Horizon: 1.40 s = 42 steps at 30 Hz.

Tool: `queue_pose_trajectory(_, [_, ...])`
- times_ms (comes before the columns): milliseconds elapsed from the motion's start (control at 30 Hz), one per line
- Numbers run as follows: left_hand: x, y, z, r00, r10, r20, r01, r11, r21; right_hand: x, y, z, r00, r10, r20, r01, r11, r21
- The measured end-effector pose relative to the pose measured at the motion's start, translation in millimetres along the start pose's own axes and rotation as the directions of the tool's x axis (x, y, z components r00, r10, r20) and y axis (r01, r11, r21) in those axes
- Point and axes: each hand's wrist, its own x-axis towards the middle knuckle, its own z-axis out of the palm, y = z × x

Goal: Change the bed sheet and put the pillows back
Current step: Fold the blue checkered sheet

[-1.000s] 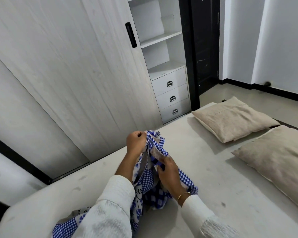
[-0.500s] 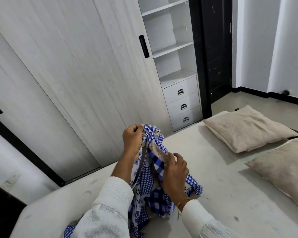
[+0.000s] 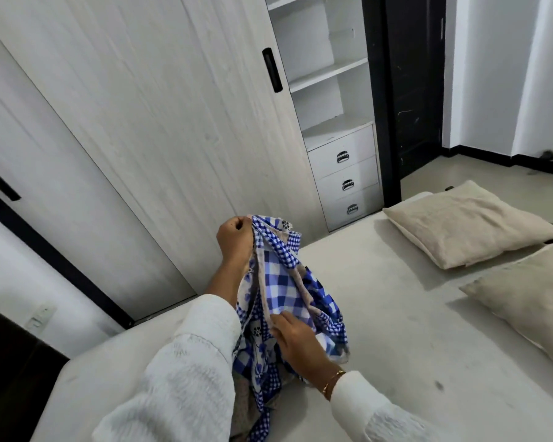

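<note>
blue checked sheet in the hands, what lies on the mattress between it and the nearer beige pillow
Nothing: the head view shows only bare off-white mattress between the bunched blue checked sheet and the nearer beige pillow.

The scene is seen by a single head-worn wide-angle camera, tilted and aimed forward and down from close above the bare mattress (image 3: pixel 396 314), with the wardrobe (image 3: pixel 160 129) ahead to the left and two pillows (image 3: pixel 466 224) at the right edge
</note>
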Motion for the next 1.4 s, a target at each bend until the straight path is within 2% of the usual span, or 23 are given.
queue_pose_trajectory(67, [4,-1,-2,1.000,0.003,-0.020,-0.003,1.000,-0.011,-2,-1,-1,0.986,0.082,0.148,-0.086,0.996,0.022])
queue_pose_trajectory(100, [6,0,-4,0.999,0.004,-0.035,-0.004,1.000,-0.017,-3,1,-3,0.961,0.127,0.245,-0.136,0.991,0.021])
queue_pose_trajectory(133, [8,0,-6,0.999,-0.003,-0.049,0.002,1.000,-0.024,-4,3,-6,0.908,0.180,0.377,-0.198,0.980,0.008])
queue_pose_trajectory(167, [9,1,-8,0.998,-0.016,-0.062,0.013,0.999,-0.038,-9,10,-8,0.840,0.234,0.489,-0.255,0.967,-0.023])
queue_pose_trajectory(267, [13,4,-15,0.993,-0.050,-0.108,0.038,0.994,-0.106,-30,25,-20,0.555,0.340,0.759,-0.350,0.923,-0.158])
queue_pose_trajectory(333, [17,6,-17,0.989,-0.067,-0.135,0.047,0.987,-0.151,-47,39,-24,0.420,0.365,0.831,-0.359,0.908,-0.218])
queue_pose_trajectory(400, [20,7,-17,0.986,-0.090,-0.141,0.061,0.979,-0.193,-59,49,-32,0.309,0.444,0.841,-0.417,0.858,-0.300])
queue_pose_trajectory(500, [22,9,-16,0.986,-0.078,-0.146,0.045,0.975,-0.217,-64,55,-42,0.232,0.514,0.826,-0.395,0.826,-0.403])
queue_pose_trajectory(600, [27,10,-18,0.985,-0.049,-0.165,0.009,0.973,-0.232,-65,56,-41,0.208,0.569,0.795,-0.349,0.803,-0.483])
queue_pose_trajectory(667, [30,11,-20,0.983,-0.042,-0.179,-0.002,0.972,-0.237,-67,57,-40,0.198,0.656,0.728,-0.358,0.740,-0.569])
queue_pose_trajectory(733, [32,11,-23,0.981,-0.046,-0.190,0.000,0.971,-0.238,-70,57,-46,0.238,0.731,0.639,-0.489,0.659,-0.572])
queue_pose_trajectory(867, [34,1,-26,0.976,-0.048,-0.212,0.012,0.986,-0.167,-78,72,-55,0.294,0.753,0.588,-0.725,0.577,-0.377])
queue_pose_trajectory(933, [35,-4,-27,0.972,-0.063,-0.227,0.031,0.989,-0.143,-86,83,-57,0.320,0.850,0.417,-0.823,0.468,-0.321])
queue_pose_trajectory(1000, [36,-9,-27,0.967,-0.068,-0.244,0.038,0.992,-0.123,-96,92,-64,0.296,0.949,0.113,-0.885,0.317,-0.341])
queue_pose_trajectory(1033, [36,-10,-27,0.966,-0.061,-0.253,0.035,0.994,-0.108,-101,98,-67,0.306,0.952,-0.004,-0.901,0.289,-0.324])
queue_pose_trajectory(1100, [36,-12,-25,0.961,-0.048,-0.271,0.027,0.996,-0.080,-103,103,-72,0.350,0.927,-0.137,-0.930,0.326,-0.172])
queue_pose_trajectory(1200, [37,-12,-23,0.943,-0.045,-0.329,0.034,0.999,-0.042,-100,106,-78,0.443,0.877,-0.183,-0.896,0.437,-0.075])
queue_pose_trajectory(1300, [39,-10,-26,0.926,-0.056,-0.373,0.061,0.998,0.001,-98,105,-88,0.440,0.846,-0.301,-0.882,0.469,0.030])
queue_pose_trajectory(1333, [41,-10,-28,0.922,-0.054,-0.383,0.068,0.997,0.024,-99,104,-92,0.474,0.807,-0.353,-0.859,0.512,0.016])
queue_pose_trajectory(1400, [44,-11,-31,0.917,-0.066,-0.393,0.087,0.996,0.036,-103,103,-96,0.586,0.703,-0.403,-0.795,0.596,-0.115])
